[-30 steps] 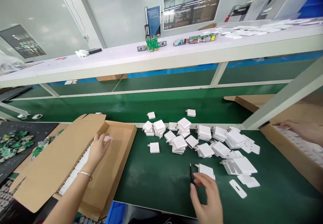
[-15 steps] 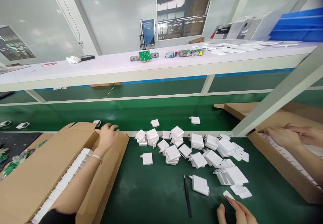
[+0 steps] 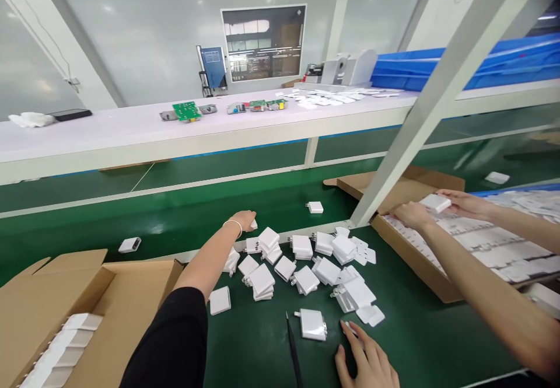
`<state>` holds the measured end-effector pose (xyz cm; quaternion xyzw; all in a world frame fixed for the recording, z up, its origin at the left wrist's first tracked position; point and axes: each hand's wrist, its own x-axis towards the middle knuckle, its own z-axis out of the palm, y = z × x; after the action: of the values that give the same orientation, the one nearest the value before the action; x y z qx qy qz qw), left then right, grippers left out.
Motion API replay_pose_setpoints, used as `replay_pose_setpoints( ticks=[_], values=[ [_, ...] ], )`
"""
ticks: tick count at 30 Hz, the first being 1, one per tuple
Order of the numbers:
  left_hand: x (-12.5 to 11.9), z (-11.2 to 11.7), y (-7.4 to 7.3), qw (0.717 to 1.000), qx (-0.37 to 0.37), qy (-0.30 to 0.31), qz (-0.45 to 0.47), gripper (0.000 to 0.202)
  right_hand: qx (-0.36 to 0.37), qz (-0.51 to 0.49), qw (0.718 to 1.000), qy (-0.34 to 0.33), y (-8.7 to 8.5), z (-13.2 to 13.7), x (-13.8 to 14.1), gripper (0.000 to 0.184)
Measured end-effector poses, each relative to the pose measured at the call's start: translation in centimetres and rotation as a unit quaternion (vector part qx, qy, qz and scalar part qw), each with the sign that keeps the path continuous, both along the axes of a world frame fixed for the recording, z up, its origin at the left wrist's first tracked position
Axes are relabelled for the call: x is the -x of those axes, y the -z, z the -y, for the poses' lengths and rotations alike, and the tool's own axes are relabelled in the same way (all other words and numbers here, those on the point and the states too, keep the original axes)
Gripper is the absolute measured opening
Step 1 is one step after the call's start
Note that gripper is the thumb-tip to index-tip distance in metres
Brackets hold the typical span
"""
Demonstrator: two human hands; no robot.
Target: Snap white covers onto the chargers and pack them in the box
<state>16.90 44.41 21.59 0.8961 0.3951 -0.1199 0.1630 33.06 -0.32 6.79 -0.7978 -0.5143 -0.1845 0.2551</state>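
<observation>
My left hand reaches across to the green strip behind the bench rail, its fingers closed over a white plug charger that is mostly covered. My right hand rests low on the green bench, thumb apart from the fingers. Its fingertips touch a small white piece, partly hidden. Just left of that hand lie a larger white charger with metal prongs and black tweezers. Between my hands are several piled white chargers and flat white covers.
At right, another person's hands hold a white charger over a filled cardboard box. An open cardboard box with white units stands at left. A slanted post and a shelf with circuit boards rise behind.
My left hand has moved from above the left box to the charger behind the rail. The view has turned right. The other person's hands now hold up a charger.
</observation>
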Motion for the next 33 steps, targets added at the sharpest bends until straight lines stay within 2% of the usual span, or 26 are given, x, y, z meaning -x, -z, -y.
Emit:
replay_pose_setpoints(
  ticks=[3,5,7,9,11,13,15,17,21,24,27,31,33],
  values=[
    [0.7,0.3,-1.9,0.998,-0.035,0.010,0.048,0.039,-0.007,-0.029,0.999,-0.043,0.3,0.3,-0.2,0.031],
    [2.0,1.0,-4.0,0.992,-0.063,0.009,0.111,0.045,-0.004,-0.043,0.998,-0.036,0.3,0.4,-0.2,0.034],
    [3.6,2.5,-6.1,0.979,-0.086,0.000,0.183,0.051,0.003,-0.044,0.999,-0.009,0.3,0.4,-0.1,0.038],
    [5.4,5.2,-7.7,0.963,-0.105,-0.011,0.249,0.051,0.011,-0.041,0.999,0.002,0.4,0.3,-0.1,0.039],
    [7.1,8.9,-8.8,0.937,-0.112,-0.009,0.331,0.047,0.011,-0.040,0.999,-0.011,0.5,0.3,-0.3,0.035],
    [8.3,13.0,-9.3,0.888,-0.101,-0.008,0.449,0.044,0.001,-0.046,0.998,-0.038,0.7,0.3,-0.7,0.035],
    [9.3,17.0,-9.4,0.860,-0.101,-0.025,0.500,0.044,-0.017,-0.065,0.996,-0.064,0.8,0.3,-1.3,0.040],
    [10.0,20.3,-9.1,0.850,-0.083,-0.049,0.519,0.047,-0.029,-0.098,0.992,-0.080,0.7,0.4,-2.0,0.045],
    [10.8,24.6,-7.7,0.806,-0.061,-0.055,0.587,0.053,-0.014,-0.147,0.987,-0.061,0.0,0.5,-3.2,0.045],
    [11.2,26.5,-6.4,0.784,-0.069,-0.052,0.614,0.053,-0.006,-0.133,0.990,-0.042,-0.5,0.7,-3.6,0.054],
    [11.6,27.6,-5.3,0.785,-0.078,-0.062,0.611,0.051,-0.007,-0.091,0.995,-0.046,-0.2,0.9,-3.7,0.063],
    [11.9,28.4,-4.5,0.784,-0.085,-0.064,0.611,0.050,0.007,-0.083,0.994,-0.067,0.3,1.1,-3.7,0.055],
    [12.0,28.8,-4.2,0.780,-0.068,-0.065,0.618,0.048,0.008,-0.110,0.991,-0.072,-0.4,1.2,-3.5,0.050]
  ],
)
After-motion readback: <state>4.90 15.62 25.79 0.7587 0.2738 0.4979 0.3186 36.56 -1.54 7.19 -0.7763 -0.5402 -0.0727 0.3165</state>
